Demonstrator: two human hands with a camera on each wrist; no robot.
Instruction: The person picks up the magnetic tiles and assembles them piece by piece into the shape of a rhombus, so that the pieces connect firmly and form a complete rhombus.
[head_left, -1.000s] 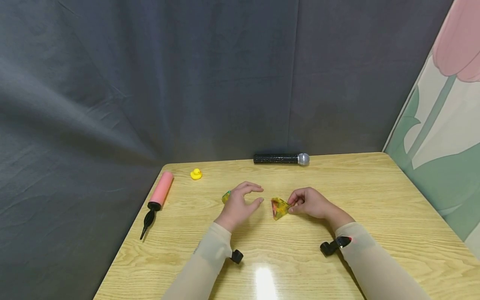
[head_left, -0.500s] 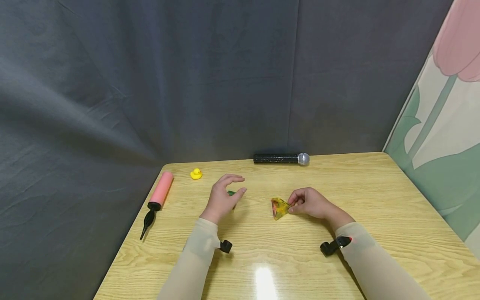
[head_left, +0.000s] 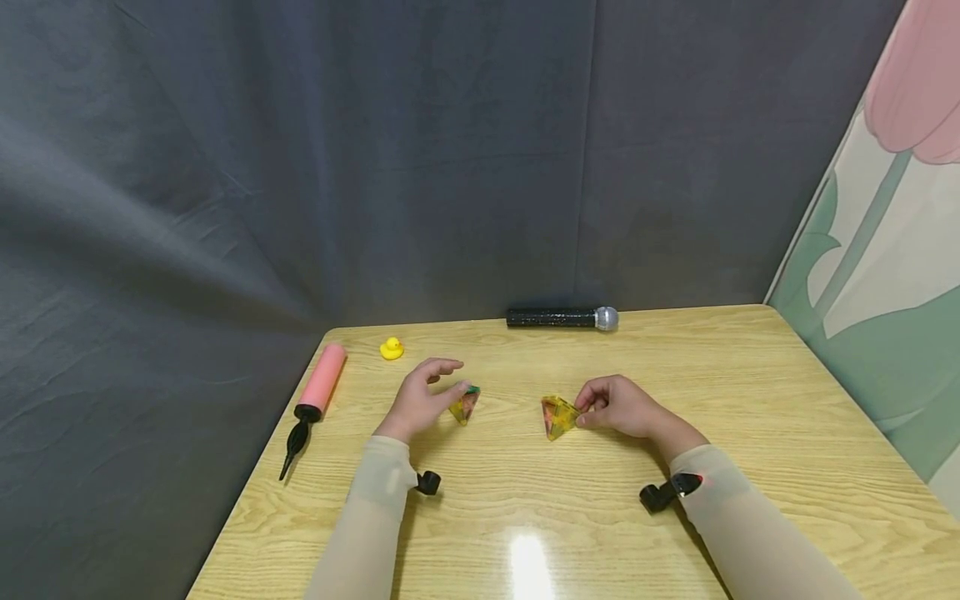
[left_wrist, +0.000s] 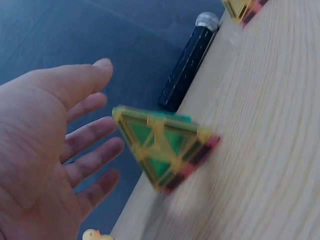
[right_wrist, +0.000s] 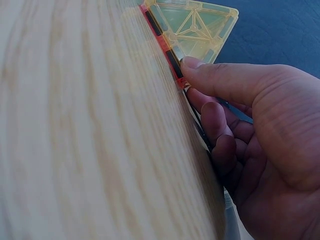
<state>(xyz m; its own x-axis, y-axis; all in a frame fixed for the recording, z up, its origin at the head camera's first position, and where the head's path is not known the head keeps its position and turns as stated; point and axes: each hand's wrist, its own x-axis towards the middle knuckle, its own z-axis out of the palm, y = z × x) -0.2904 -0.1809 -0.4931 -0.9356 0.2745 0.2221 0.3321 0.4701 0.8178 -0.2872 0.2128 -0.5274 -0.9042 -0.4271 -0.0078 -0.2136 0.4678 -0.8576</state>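
Observation:
Two small pyramids of translucent magnetic tiles stand on the wooden table (head_left: pixel 495 492). The left pyramid (head_left: pixel 467 407) shows yellow, green and red tiles. My left hand (head_left: pixel 420 404) is just to its left, fingers spread and loosely bent. In the left wrist view a gap shows between the fingers (left_wrist: pixel 95 145) and that pyramid (left_wrist: pixel 162 147). My right hand (head_left: pixel 618 406) pinches the near right corner of the right pyramid (head_left: pixel 558 417), which has yellow and red tiles. In the right wrist view the thumb (right_wrist: pixel 220 77) presses its lower corner; the fingers curl beneath.
At the table's back edge lies a black toy microphone (head_left: pixel 562 318) with a silver head. A yellow rubber duck (head_left: pixel 392 348) sits at the back left. By the left edge lies a pink and black balloon pump (head_left: pixel 322 383). A dark curtain (head_left: pixel 450 167) hangs behind.
My left hand has moved left, past the left pyramid, which was partly hidden behind it and now shows at its right. The right hand and its pyramid have stayed still.

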